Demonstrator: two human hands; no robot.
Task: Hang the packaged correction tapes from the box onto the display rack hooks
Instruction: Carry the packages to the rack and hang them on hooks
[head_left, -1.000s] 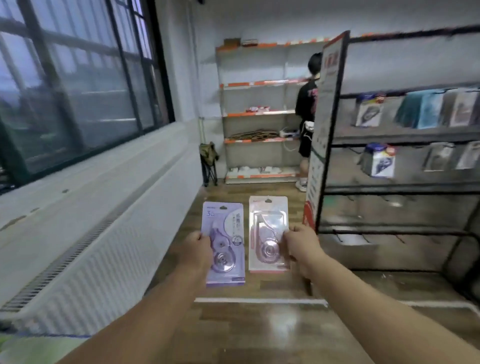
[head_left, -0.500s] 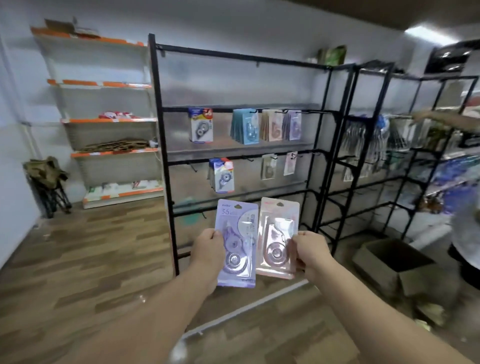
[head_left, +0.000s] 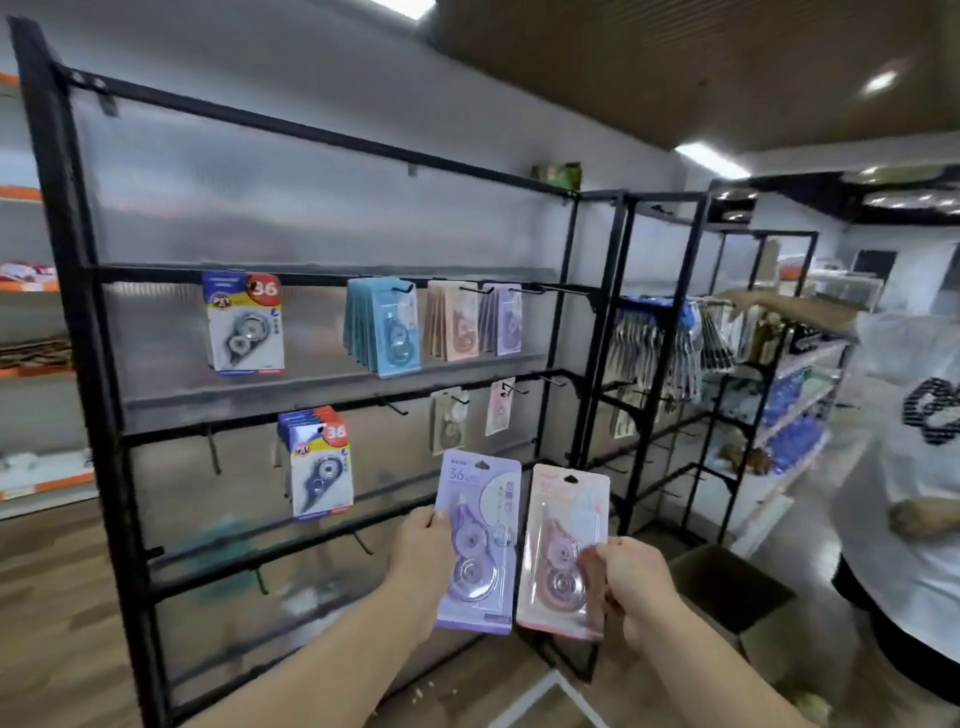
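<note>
Faces the black display rack (head_left: 78, 364) with one pack in each hand. Pinches the purple correction tape pack (head_left: 478, 540) by its left edge in the left hand (head_left: 421, 556), thumb on the front, the other fingers hidden behind the card. Grips the pink correction tape pack (head_left: 563, 551) at its lower right in the right hand (head_left: 634, 582), thumb across the blister, fingers curled behind. Holds both upright and close side by side, long axis vertical, hang holes at the top, well clear of the cardboard box (head_left: 727, 587) on the floor to the right. Looks up and forward to the hooks (head_left: 563, 290). Finds the purple stack (head_left: 501, 319) on the upper row above the gap between the two held packs, the peach stack (head_left: 452, 322) just left of it, and a lone pink pack (head_left: 500, 405) on the lower row, nearer. Calls, probably, for raising each pack and pushing it away to thread its hole over an outward-pointing hook tip. Leaves both hands about equally near, with the lower row the shorter reach.
</note>
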